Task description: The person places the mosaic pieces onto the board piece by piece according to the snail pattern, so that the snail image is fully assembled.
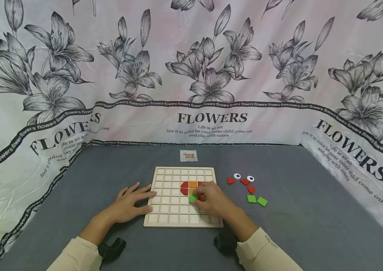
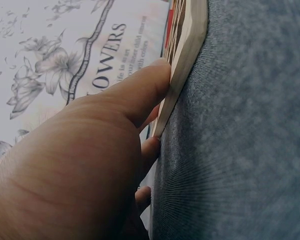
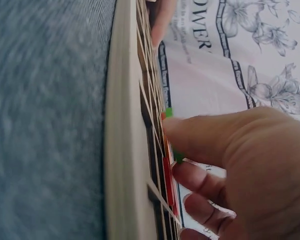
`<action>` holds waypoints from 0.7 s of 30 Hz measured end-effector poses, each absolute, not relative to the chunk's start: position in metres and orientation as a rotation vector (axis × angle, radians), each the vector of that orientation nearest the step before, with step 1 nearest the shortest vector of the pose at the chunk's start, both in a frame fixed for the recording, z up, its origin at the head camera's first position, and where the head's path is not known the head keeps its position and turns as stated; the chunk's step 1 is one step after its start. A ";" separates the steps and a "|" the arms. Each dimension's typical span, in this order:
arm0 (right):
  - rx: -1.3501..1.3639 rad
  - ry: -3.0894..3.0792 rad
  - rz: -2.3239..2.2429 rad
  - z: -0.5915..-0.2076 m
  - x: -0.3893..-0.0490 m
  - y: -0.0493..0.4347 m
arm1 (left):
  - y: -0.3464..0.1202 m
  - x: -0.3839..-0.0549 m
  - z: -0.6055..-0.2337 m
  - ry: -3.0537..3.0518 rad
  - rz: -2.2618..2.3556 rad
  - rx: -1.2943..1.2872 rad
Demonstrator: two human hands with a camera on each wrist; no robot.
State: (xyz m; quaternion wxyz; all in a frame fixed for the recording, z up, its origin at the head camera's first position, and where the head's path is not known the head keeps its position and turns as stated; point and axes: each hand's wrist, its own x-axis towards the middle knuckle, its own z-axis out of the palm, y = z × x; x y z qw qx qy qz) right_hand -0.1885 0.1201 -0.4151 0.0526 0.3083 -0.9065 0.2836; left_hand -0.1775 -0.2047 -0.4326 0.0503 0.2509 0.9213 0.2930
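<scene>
A wooden grid board (image 1: 182, 226) lies on the grey table. My left hand (image 1: 128, 205) rests at its left edge with fingers spread, and in the left wrist view the thumb touches the board's side (image 2: 187, 55). Over the right half of the grid, my right hand (image 1: 215, 200) pinches a green square tile (image 1: 193, 198) between thumb and forefinger. Red rounded pieces (image 1: 184, 188) and orange squares (image 1: 193, 184) sit in nearby cells, partly covered by the right hand. The right wrist view shows bits of green (image 3: 169, 112) around the thumb and a red piece (image 3: 168, 182) below.
To the right of the board lie loose red pieces (image 1: 231, 180), white-and-black eye discs (image 1: 250, 178) and two green squares (image 1: 262, 201). A small printed picture card (image 1: 188, 155) is behind the board. Flower-printed cloth (image 1: 211, 128) hangs around the table.
</scene>
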 end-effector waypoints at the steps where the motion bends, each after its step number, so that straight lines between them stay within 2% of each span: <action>1: 0.929 -2.765 0.863 -0.415 -0.189 0.120 | -0.205 -0.178 -0.432 2.807 0.892 0.768; 12: 0.944 -2.697 0.844 -0.413 -0.191 0.121 | -0.205 -0.178 -0.430 2.819 0.892 0.762; 21: 0.771 -2.710 0.965 -0.397 -0.185 0.148 | -0.202 -0.177 -0.430 2.805 0.892 0.756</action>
